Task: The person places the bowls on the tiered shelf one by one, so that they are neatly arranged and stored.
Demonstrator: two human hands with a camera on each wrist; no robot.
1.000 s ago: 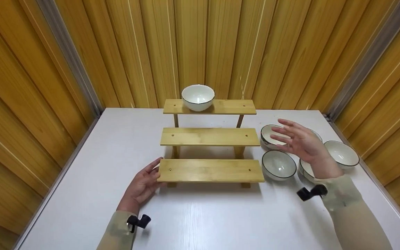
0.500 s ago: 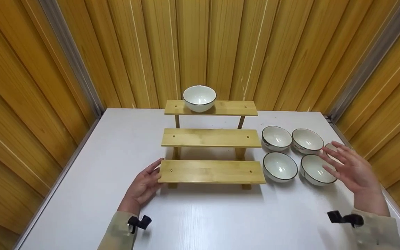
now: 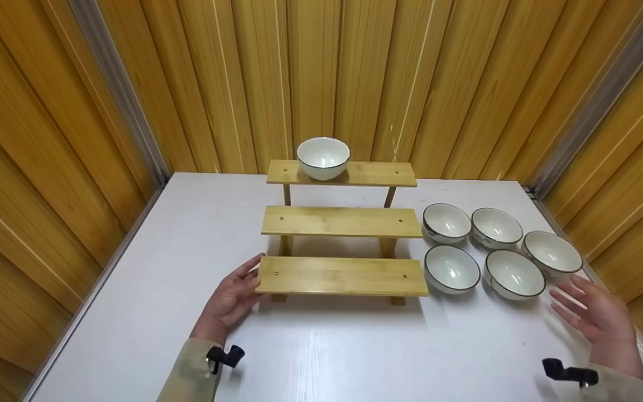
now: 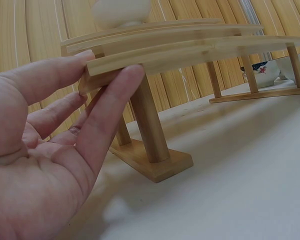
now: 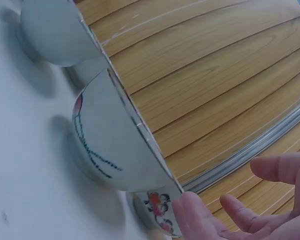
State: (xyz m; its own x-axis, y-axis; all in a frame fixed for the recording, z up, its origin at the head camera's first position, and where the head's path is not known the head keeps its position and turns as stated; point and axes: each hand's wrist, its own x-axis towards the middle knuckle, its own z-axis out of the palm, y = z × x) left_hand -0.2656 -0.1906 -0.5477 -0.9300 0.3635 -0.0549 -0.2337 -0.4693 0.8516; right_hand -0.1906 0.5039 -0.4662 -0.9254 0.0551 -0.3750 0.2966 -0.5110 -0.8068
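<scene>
A three-tier bamboo display stand [image 3: 342, 275] stands mid-table in the head view. My left hand [image 3: 229, 298] holds the left end of its lowest plank; in the left wrist view thumb and fingers pinch the plank end [image 4: 115, 62] above and below. One white bowl with a dark rim [image 3: 323, 159] sits upright on the top tier, left of centre. Several matching bowls [image 3: 514, 274] stand upright on the table to the right of the stand. My right hand [image 3: 603, 315] hovers with spread fingers beside the rightmost bowl [image 3: 552, 254], holding nothing. Painted flowers [image 5: 157, 204] show on a bowl's side.
The white table [image 3: 310, 352] is enclosed by wood-look panels [image 3: 355, 72] at the back and both sides. Metal strips [image 3: 115, 89] run along the corners. The grouped bowls lie close to the right wall and to the stand's right end.
My right hand has moved right and toward me, from over the bowls to beside the rightmost one, uncovering them. The left hand keeps its hold on the stand.
</scene>
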